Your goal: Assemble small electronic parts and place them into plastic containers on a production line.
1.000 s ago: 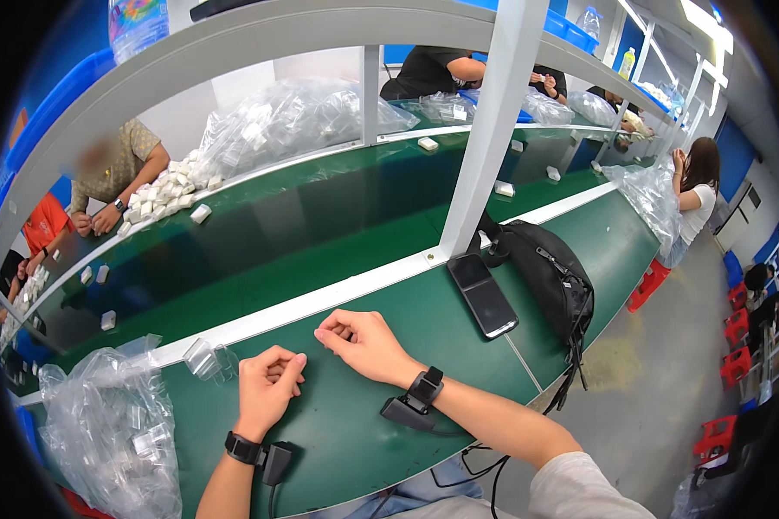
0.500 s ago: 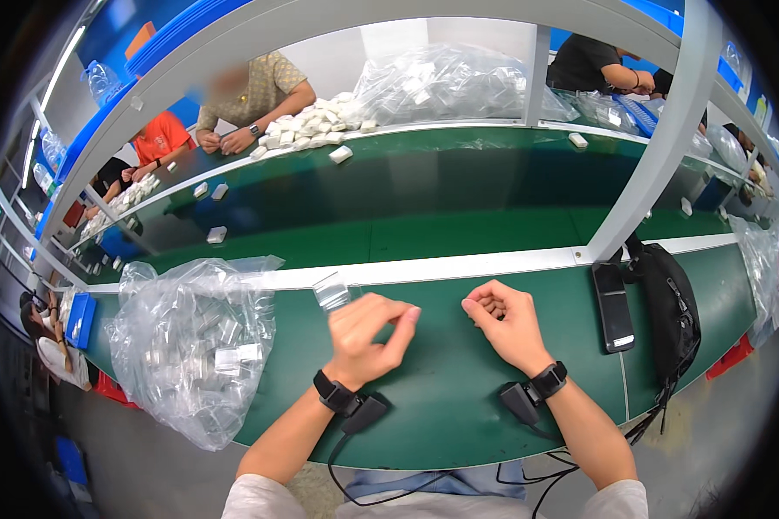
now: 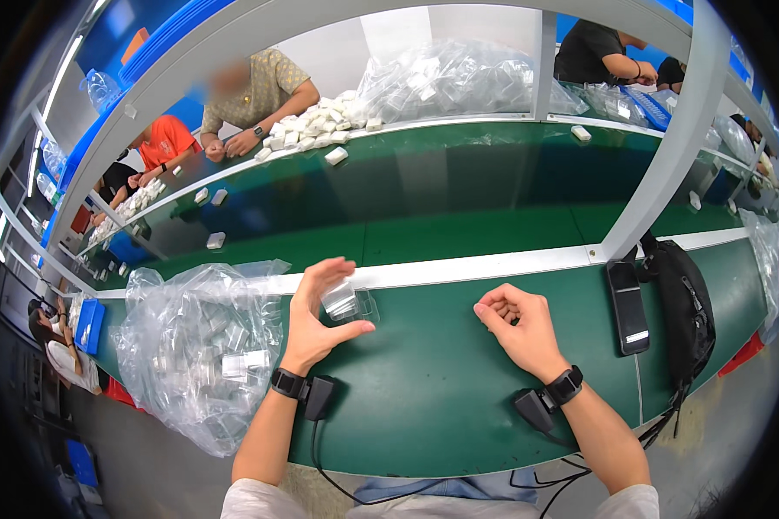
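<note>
My left hand (image 3: 317, 318) is held over the green work surface with its thumb and fingers spread wide. Close by its palm, in the gap between thumb and fingers, lie clear plastic pieces (image 3: 341, 301), like small transparent trays or sleeves; I see no grip on them. To the right, my right hand (image 3: 519, 324) is curled, thumb against the bent fingers. Whatever those fingers may hold is hidden. Left of my left hand, a large clear plastic bag (image 3: 201, 355) full of similar transparent pieces hangs over the table edge. Both wrists wear black straps with cabled devices.
A black phone (image 3: 627, 307) and a black pouch bag (image 3: 682, 316) lie at the right. Beyond a white rail (image 3: 459, 265) runs a green belt (image 3: 389, 199) with scattered white boxes (image 3: 337, 156). Several people sit across and left. A grey post (image 3: 666, 138) rises at right.
My left hand has opened from a loose pinch and moved left and up, beside the clear plastic pieces. My right hand stays curled. The whole view has shifted slightly.
</note>
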A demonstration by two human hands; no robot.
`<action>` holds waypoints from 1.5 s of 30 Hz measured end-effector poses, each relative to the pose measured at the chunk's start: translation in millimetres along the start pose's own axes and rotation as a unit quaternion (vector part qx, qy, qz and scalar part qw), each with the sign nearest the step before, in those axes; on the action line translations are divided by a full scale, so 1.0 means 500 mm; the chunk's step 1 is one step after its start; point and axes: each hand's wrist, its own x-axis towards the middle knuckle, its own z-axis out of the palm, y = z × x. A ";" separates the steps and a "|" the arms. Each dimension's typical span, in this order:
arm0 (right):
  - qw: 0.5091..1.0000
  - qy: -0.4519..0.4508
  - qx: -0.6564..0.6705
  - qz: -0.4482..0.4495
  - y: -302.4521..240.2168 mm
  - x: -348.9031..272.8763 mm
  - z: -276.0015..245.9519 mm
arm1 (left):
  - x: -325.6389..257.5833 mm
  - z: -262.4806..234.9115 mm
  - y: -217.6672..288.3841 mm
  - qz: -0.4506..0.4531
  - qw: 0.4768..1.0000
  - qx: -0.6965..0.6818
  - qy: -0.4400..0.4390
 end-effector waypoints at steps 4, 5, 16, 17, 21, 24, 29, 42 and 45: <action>1.000 -0.005 -0.003 0.000 -0.003 -0.002 0.004 | 0.001 -0.009 -0.014 -0.045 0.997 -0.039 -0.059; 1.000 -0.007 -0.003 0.001 -0.004 -0.003 0.005 | 0.001 -0.010 -0.013 -0.061 0.995 -0.041 -0.071; 1.000 -0.001 -0.020 -0.013 0.002 0.007 0.001 | 0.003 0.014 0.006 -0.133 0.987 -0.044 -0.084; 0.999 -0.006 -0.027 -0.016 0.002 0.008 0.006 | -0.001 0.015 0.004 -0.142 0.986 -0.047 -0.079; 0.998 -0.037 -0.028 -0.030 -0.016 0.001 0.002 | -0.008 0.048 0.031 -0.108 0.988 -0.087 -0.068; 0.995 -0.088 0.037 -0.042 -0.026 -0.009 0.012 | -0.014 0.077 0.042 -0.031 0.987 -0.036 -0.151; 0.984 -0.143 0.078 -0.074 -0.033 -0.023 0.065 | -0.046 0.088 0.031 -0.025 0.983 -0.079 -0.165; 0.968 -0.205 -0.002 -0.145 -0.040 -0.034 0.084 | -0.063 0.117 0.041 -0.023 0.974 -0.097 -0.203; 0.970 -0.199 -0.019 -0.140 -0.033 -0.025 0.077 | -0.051 0.106 0.054 -0.036 0.971 -0.076 -0.222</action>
